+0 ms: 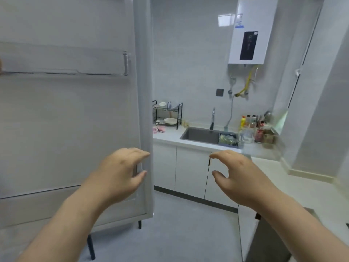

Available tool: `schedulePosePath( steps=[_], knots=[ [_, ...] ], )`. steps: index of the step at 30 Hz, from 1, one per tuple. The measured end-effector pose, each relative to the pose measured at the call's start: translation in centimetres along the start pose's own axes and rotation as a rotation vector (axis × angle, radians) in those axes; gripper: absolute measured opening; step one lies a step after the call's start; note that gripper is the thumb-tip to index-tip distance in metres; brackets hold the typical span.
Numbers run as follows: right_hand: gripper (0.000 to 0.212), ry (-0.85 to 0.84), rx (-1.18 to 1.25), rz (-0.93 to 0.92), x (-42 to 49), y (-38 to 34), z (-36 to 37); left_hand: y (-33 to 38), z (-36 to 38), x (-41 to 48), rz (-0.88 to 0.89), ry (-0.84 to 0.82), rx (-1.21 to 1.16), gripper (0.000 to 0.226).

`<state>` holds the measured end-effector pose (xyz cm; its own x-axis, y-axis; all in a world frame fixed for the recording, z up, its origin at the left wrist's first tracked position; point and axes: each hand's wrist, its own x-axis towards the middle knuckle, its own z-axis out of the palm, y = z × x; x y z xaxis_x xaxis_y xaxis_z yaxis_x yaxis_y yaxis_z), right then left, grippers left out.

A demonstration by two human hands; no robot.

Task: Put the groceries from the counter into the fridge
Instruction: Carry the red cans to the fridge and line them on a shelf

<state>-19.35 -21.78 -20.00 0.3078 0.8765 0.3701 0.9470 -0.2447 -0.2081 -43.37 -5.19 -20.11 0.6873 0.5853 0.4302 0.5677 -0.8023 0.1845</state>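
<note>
Fridge door (75, 110) stood open, left of sink (200, 136); stiff, likely heavy, best taken by free edge. Left hand (120, 173) curled at that edge, grip uncertain; right hand (238, 176) nearer sink, loosely curled, empty

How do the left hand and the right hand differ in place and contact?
The bare left hand is at the open white fridge door, fingertips at its edge; the bare right hand hangs before the white base cupboards. The left hand may touch the door, a grip is unclear; the right hand holds nothing. Both curve fingers and thumb into a C.
</note>
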Motion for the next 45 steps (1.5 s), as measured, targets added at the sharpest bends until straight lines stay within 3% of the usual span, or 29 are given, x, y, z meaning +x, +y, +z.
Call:
schedulePosePath(
  steps=[5,20,35,45],
  knots=[
    [0.049,0.012,0.004,0.125,-4.5,7.3,-3.2,7.6,3.5,2.3,0.100,-0.058,-0.083,0.058],
    [0.041,0.072,-0.065,0.533,-19.5,23.7,-9.7,30.9,12.4,8.4,0.455,-0.180,-0.258,0.050],
    [0.037,0.230,-0.203,1.037,-33.6,28.1,-14.8,50.9,19.1,10.5,0.985,-0.327,-0.505,0.044],
    [0.040,0.277,-0.312,1.384,-38.5,27.1,-14.2,59.2,23.8,9.9,1.293,-0.488,-0.660,0.030]
  ],
)
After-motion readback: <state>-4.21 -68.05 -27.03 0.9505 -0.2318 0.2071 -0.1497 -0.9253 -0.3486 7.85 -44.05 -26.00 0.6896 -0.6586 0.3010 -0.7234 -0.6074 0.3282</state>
